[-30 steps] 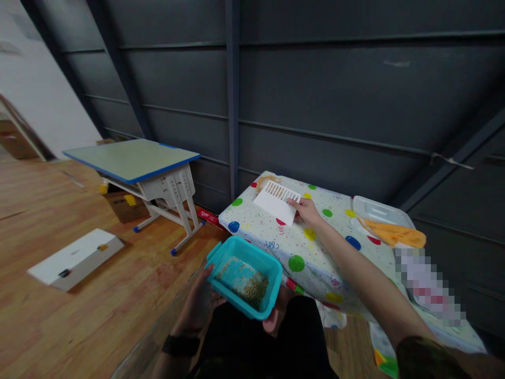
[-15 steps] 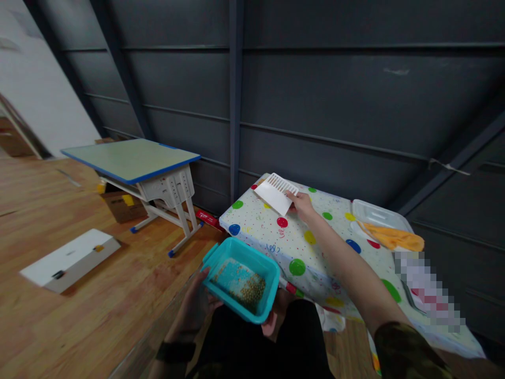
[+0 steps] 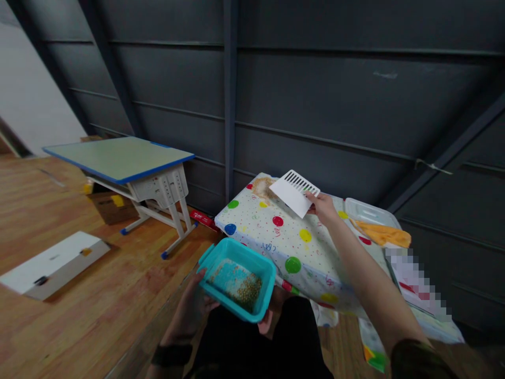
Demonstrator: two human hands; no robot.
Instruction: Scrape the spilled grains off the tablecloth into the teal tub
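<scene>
My left hand (image 3: 198,296) grips the left side of a teal plastic basin (image 3: 269,287), held tilted over my lap beside the table's front edge. Yellowish bean-like grains (image 3: 249,292) lie in its near right part, with pale powdery bits across the bottom. My right hand (image 3: 324,207) pinches the edge of a flat white slotted scraper (image 3: 292,196), held up over the far part of the table with its slots pointing away. To the scraper's left, a patch of pale tan grains (image 3: 260,187) lies on the balloon-print tablecloth (image 3: 252,226).
At the table's right are a clear plastic lid or tray (image 3: 371,213) and an orange cloth (image 3: 384,233). Left stands a desk with a blue edge (image 3: 122,158); a white box (image 3: 59,263) lies on the wooden floor. A dark panelled wall (image 3: 315,95) rises behind.
My right hand has moved the scraper right and off the grain patch, which now shows. The basin stays in my left hand. The whole view has shifted slightly.
</scene>
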